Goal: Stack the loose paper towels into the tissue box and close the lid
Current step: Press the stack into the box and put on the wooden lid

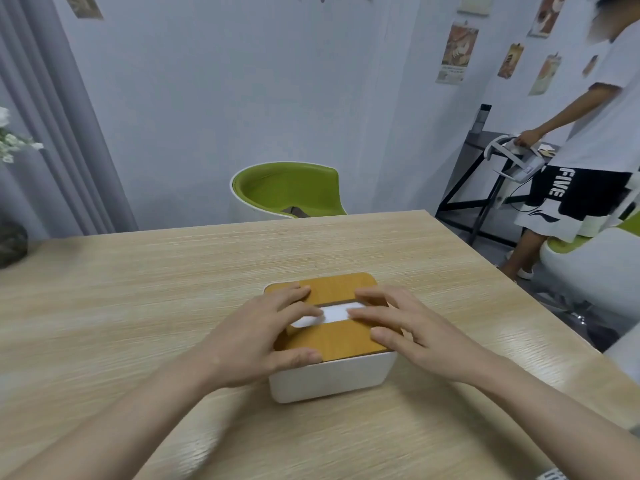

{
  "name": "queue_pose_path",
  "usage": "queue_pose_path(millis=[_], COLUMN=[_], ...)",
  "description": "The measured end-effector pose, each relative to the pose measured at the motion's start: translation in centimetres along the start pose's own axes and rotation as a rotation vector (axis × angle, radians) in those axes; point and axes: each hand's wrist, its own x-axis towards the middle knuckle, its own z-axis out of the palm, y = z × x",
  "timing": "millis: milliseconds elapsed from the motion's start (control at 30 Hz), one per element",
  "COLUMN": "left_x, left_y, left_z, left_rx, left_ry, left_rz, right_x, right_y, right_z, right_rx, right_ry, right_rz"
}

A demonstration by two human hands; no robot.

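A white tissue box (332, 377) stands on the wooden table (138, 306), with its brown wooden lid (337, 336) lying flat on top. White paper towel (334, 312) shows through the lid's long slot. My left hand (256, 341) rests on the lid's left half, fingers spread and fairly straight, thumb at the front edge. On the right half lies my right hand (405, 327), fingers flat and reaching to the slot. No loose towels are in view on the table.
A green chair (287, 188) stands behind the table's far edge. At the right a person (588, 150) stands by a dark side table (485, 140), next to another green-and-white chair (588, 268). A dark vase (12, 242) sits at the table's far left.
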Motion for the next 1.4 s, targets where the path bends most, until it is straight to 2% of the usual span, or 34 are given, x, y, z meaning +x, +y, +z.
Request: queue_pose_path(millis=[133, 400, 667, 900, 1067, 1400], left_x=[0.4, 1.0, 1.4, 1.4, 1.6, 2.6], left_y=[-0.3, -0.9, -1.5, -1.6, -1.0, 0.4], left_z=[-0.6, -0.7, -0.5, -0.2, -0.3, -0.8], left_rx=[0.087, 0.186, 0.196, 0.196, 0.220, 0.176], left_ry=[-0.062, -0.165, -0.194, -0.202, -0.213, -0.285], left_rz=[0.008, 0.017, 0.031, 0.058, 0.030, -0.054], right_x=[1.1, 1.4, 2.4, 4.2, 5.5, 5.8], right_y=[0.6, 0.7, 0.1, -0.5, -1.6, -1.6], right_z=[0.0, -0.3, -2.6, -4.1, -3.6, -3.6], right_rx=[-0.067, -0.241, -0.253, -0.292, -0.213, -0.203], right_ry=[-0.091, -0.261, -0.464, -0.570, -0.657, -0.600], right_rz=[0.109, 0.093, 0.109, 0.113, 0.090, 0.176])
